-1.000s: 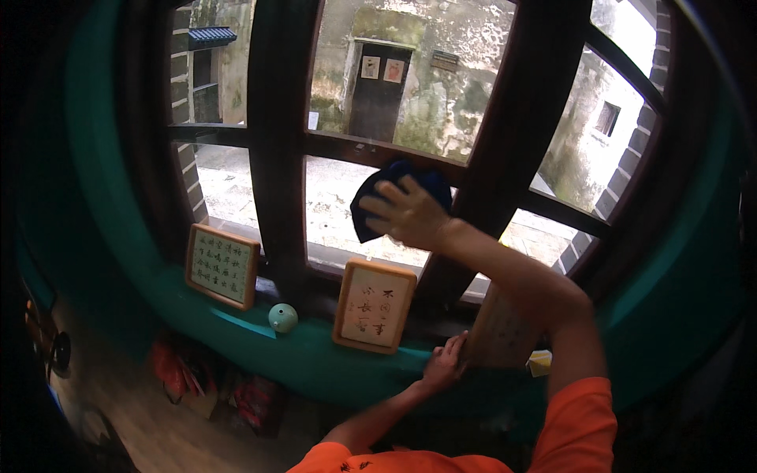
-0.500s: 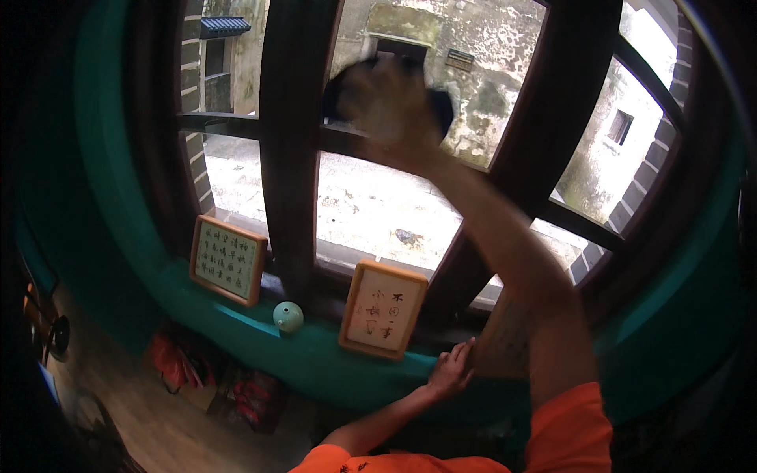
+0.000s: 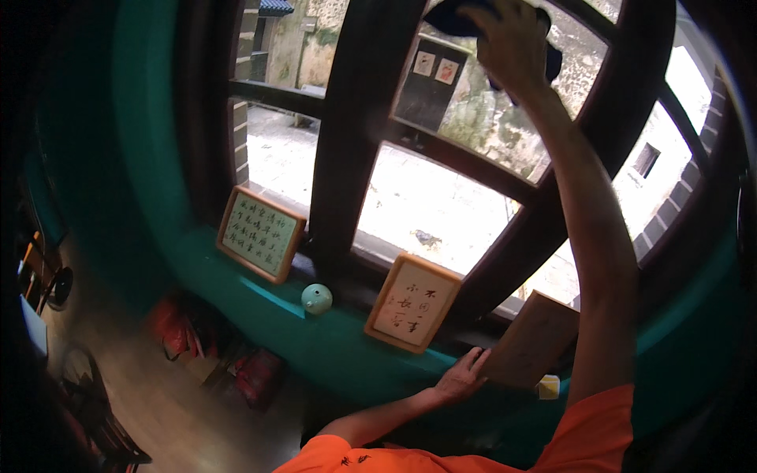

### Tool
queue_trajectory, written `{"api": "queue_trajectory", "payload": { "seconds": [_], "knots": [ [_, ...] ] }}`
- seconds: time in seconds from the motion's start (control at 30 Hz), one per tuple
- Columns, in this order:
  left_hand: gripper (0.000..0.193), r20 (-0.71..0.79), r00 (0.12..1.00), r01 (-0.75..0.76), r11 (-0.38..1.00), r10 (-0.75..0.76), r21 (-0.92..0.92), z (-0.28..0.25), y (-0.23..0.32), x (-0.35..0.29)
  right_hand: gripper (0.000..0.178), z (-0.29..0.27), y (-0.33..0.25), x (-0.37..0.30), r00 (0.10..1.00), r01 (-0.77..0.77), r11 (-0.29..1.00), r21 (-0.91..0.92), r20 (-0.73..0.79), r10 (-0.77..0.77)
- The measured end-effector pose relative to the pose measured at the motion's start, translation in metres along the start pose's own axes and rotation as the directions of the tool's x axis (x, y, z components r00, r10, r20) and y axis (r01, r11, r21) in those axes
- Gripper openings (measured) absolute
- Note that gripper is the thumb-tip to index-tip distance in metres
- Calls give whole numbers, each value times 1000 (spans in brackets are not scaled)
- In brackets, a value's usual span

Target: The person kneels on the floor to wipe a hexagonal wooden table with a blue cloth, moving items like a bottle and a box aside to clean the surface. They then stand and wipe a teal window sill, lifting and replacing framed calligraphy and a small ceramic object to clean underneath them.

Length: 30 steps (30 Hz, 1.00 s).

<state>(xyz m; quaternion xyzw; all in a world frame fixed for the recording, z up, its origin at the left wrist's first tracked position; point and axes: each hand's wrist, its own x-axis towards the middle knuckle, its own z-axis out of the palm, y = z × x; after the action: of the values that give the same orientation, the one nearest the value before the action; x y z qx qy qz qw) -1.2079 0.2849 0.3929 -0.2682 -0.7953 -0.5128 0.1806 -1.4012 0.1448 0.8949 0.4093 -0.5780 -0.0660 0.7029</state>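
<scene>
Since a moment ago my right hand (image 3: 512, 43) has climbed from the middle pane to the top of the window, and the dark blue cloth (image 3: 473, 20) has gone up with it. That hand lies flat with fingers spread, pressing the cloth against the glass; the cloth looks like a soft, crumpled wad, nearly black against the bright yard outside, and it sticks out past my palm on both sides. It sits just under the upper edge of the view, so I cannot see how much glass remains above it. Thick dark wooden bars (image 3: 355, 134) frame the pane: an upright one stands to the left of my raised hand, a slanting one close to its right, and a crossbar runs below my wrist. My left hand (image 3: 461, 377) rests low down on the teal sill (image 3: 315, 339), fingers loosely bent and holding nothing, its tips touching the foot of a plain brown board (image 3: 532, 339) that leans against the window. Just left of this hand stands a framed card with writing (image 3: 412, 303), and farther left a small pale green ball (image 3: 316, 299) and a second framed card (image 3: 260, 234), well apart. A small yellow-white object (image 3: 548, 386) lies right of that hand, under my raised arm.
</scene>
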Motion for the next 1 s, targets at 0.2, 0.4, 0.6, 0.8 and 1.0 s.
{"api": "queue_trajectory", "payload": {
  "seconds": [0.2, 0.4, 0.6, 0.8, 1.0],
  "knots": [
    [71, 0, 987, -160, 985, 160, 66, -37, 5, -52, 37, 17, -73, -37, 981, 137, 987, 84, 125, -147],
    [60, -129, 986, -108, 994, 110, 22, -77, 26, -70, 14, -1, -162, -150, 871, 291, 847, 445, 244, -427],
    [54, -202, 978, -50, 999, 50, 6, -109, 27, -73, 10, -6, -181, -160, 768, 341, 734, 587, 276, -577],
    [46, -506, 860, 3, 989, 72, 146, -200, 22, -88, 27, 5, -129, -74, 912, 290, 882, 371, 172, -372],
    [33, -741, 656, 98, 958, 143, 271, -315, -13, -89, 35, 44, -51, 92, 989, 73, 997, 4, -131, -71]
  ]
}}
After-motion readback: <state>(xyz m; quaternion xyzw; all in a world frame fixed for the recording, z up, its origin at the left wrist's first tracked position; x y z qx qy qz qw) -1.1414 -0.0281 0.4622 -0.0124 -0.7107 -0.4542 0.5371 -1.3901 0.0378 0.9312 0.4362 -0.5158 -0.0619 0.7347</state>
